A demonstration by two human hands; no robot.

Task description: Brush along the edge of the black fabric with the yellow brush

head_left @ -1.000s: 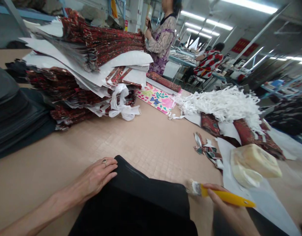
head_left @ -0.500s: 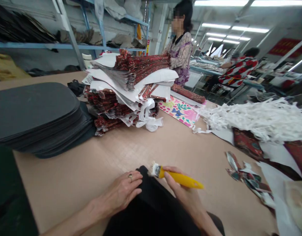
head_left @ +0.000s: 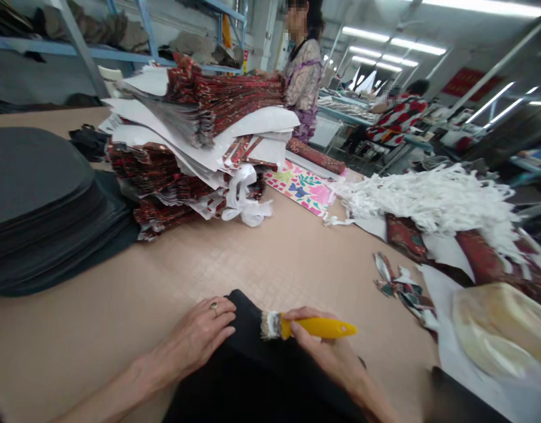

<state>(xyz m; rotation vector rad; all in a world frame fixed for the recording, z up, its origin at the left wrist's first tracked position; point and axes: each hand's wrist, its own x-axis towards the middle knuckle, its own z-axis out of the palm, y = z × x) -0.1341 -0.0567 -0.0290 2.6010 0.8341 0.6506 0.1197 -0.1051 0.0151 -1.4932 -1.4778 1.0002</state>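
A black sheet (head_left: pixel 248 364) of fabric-like material lies low in front of me, its far end narrow and rounded. My left hand (head_left: pixel 206 329), with a ring on one finger, grips the left edge of that sheet near its far end, fingers bent over it. In my right hand (head_left: pixel 314 341) is a yellow-handled paintbrush (head_left: pixel 327 328), pinched near the ferrule. Its bristles, coated in something whitish, touch or hover just over the right side of the sheet; I cannot tell which. The near part of the sheet runs out of view.
Dark rounded panels (head_left: pixel 32 176) are stacked at left. Beyond them rises a pile of red patterned pieces and white sheets (head_left: pixel 200 129). At right are white strips (head_left: pixel 429 197), fabric scraps (head_left: pixel 407 291) and a plastic tub (head_left: pixel 504 329) with pale contents. A person (head_left: pixel 303 76) stands behind the table.
The brush has moved from the far right edge of the black sheet inward and nearer to me. My view has swung right, bringing the tub further into sight. Both grips stay the same.
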